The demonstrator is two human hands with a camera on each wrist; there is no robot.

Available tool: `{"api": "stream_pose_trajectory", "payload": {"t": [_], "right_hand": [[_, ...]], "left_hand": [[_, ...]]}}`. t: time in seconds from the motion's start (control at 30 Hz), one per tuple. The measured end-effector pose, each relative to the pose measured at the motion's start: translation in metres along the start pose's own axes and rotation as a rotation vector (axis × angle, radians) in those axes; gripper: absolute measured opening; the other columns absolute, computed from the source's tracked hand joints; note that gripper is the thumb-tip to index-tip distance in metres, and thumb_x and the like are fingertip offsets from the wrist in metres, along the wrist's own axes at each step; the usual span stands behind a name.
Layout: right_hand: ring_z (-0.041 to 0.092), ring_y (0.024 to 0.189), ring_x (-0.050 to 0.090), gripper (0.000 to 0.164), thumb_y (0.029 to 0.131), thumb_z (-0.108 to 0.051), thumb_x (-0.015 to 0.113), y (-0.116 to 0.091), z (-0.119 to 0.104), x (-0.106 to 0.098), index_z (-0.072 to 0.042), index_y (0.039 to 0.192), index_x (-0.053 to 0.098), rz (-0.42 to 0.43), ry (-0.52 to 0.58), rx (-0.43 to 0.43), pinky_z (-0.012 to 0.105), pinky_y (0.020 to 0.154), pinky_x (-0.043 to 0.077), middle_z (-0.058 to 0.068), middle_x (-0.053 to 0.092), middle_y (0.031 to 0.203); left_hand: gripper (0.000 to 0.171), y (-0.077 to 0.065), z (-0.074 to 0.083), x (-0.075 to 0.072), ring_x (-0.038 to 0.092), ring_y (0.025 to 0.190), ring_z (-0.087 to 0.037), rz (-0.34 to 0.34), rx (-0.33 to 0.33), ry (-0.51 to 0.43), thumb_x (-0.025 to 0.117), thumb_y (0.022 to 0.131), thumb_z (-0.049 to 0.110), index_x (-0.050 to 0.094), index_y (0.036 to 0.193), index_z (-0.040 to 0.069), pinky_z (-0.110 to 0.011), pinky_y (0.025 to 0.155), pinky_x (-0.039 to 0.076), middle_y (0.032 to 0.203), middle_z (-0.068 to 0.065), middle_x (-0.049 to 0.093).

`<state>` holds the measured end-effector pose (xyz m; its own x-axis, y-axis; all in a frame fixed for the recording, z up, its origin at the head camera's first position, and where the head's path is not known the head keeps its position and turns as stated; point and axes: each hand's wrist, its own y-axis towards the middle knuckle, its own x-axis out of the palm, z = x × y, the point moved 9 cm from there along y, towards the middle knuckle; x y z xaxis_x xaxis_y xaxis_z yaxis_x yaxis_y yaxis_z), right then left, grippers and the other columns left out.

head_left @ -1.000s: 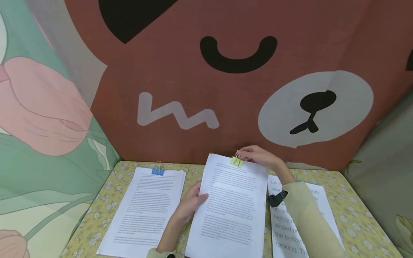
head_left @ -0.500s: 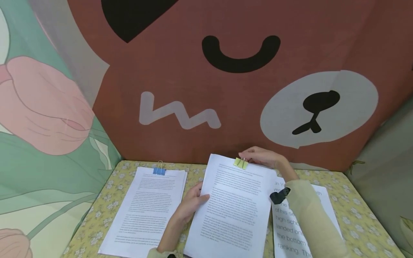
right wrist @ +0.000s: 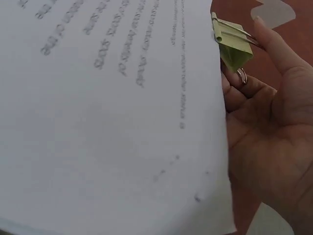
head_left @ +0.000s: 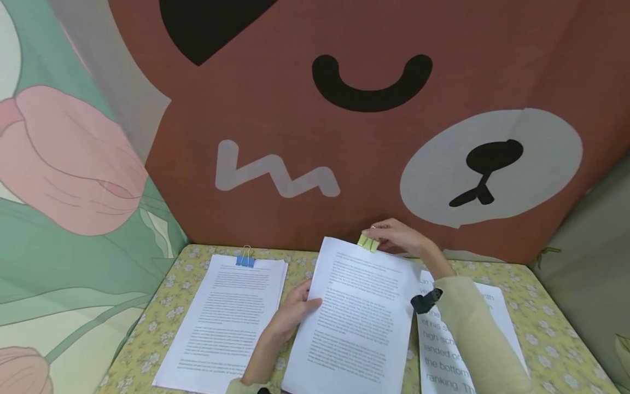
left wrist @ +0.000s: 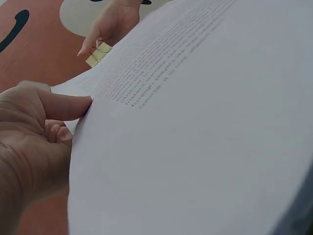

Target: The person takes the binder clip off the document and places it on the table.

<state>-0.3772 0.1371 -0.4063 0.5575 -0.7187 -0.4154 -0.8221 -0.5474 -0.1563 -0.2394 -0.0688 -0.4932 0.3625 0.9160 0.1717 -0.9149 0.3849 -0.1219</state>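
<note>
Green clip (head_left: 368, 243) apparently off paper stack (head_left: 356, 317) now.

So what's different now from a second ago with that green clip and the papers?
The right hand has drawn the green binder clip back off the top edge of the middle paper stack; a second ago it sat clamped over the sheets. The left hand keeps gripping the stack's left edge. The blue-clipped stack and the large-print sheet lie as before.

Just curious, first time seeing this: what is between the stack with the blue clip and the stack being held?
In the head view, the left hand lies there, gripping the held stack by its edge, over flowered tablecloth.
</note>
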Motion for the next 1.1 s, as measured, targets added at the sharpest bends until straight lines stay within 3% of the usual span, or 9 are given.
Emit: {"api": "stream_pose_trajectory", "payload": {"t": [0.13,0.3,0.5,0.67,0.87,1.1], "right_hand": [[0.025,0.084,0.066,0.035,0.104,-0.030,0.062,-0.005,-0.001,-0.013,0.004,0.102,0.070,0.095,0.017,-0.021,0.044,0.085,0.059,0.009,0.066,0.092],[0.022,0.078,0.067,0.039,0.105,-0.032,0.060,-0.014,0.006,-0.022,0.006,0.103,0.068,0.147,0.058,-0.014,0.040,0.081,0.060,0.008,0.065,0.089],[0.021,0.077,0.067,0.036,0.104,-0.036,0.062,-0.028,0.017,-0.021,-0.001,0.096,0.065,0.185,0.072,0.023,0.032,0.078,0.059,0.006,0.061,0.087],[0.025,0.082,0.067,0.033,0.106,-0.030,0.061,-0.044,0.019,-0.018,0.000,0.092,0.059,0.244,0.101,-0.037,0.032,0.078,0.058,0.008,0.055,0.088],[0.019,0.087,0.068,0.039,0.107,-0.030,0.058,-0.067,0.026,-0.021,0.009,0.113,0.062,0.350,0.105,-0.080,0.033,0.081,0.059,0.008,0.057,0.096],[0.016,0.087,0.065,0.045,0.108,-0.029,0.058,-0.084,0.045,-0.011,0.011,0.127,0.059,0.344,0.127,-0.047,0.035,0.081,0.058,0.009,0.065,0.107]], "left_hand": [[0.053,0.000,-0.002,0.000,0.074,0.096,-0.028,-0.009,-0.003,0.005,0.048,0.102,-0.001,0.041,0.155,-0.001,-0.032,0.083,0.058,0.118,-0.019,0.072],[0.053,0.001,-0.002,-0.002,0.073,0.096,-0.027,-0.010,0.001,0.012,0.047,0.102,-0.001,0.040,0.154,-0.004,-0.032,0.084,0.058,0.117,-0.020,0.071],[0.055,0.001,-0.002,-0.007,0.072,0.099,-0.027,0.020,-0.007,0.000,0.047,0.102,0.000,0.037,0.156,-0.003,-0.033,0.087,0.056,0.121,-0.018,0.070],[0.057,0.002,-0.005,-0.013,0.071,0.103,-0.027,0.071,-0.022,-0.029,0.047,0.102,0.000,0.035,0.157,-0.003,-0.033,0.091,0.056,0.126,-0.018,0.068],[0.056,0.001,-0.007,-0.019,0.068,0.113,-0.028,0.121,-0.036,-0.038,0.045,0.104,0.003,0.035,0.158,-0.001,-0.038,0.101,0.051,0.131,-0.018,0.066],[0.054,0.001,-0.010,-0.024,0.065,0.118,-0.025,0.161,-0.048,-0.017,0.045,0.103,0.004,0.039,0.157,0.001,-0.044,0.108,0.046,0.133,-0.013,0.066]]}}
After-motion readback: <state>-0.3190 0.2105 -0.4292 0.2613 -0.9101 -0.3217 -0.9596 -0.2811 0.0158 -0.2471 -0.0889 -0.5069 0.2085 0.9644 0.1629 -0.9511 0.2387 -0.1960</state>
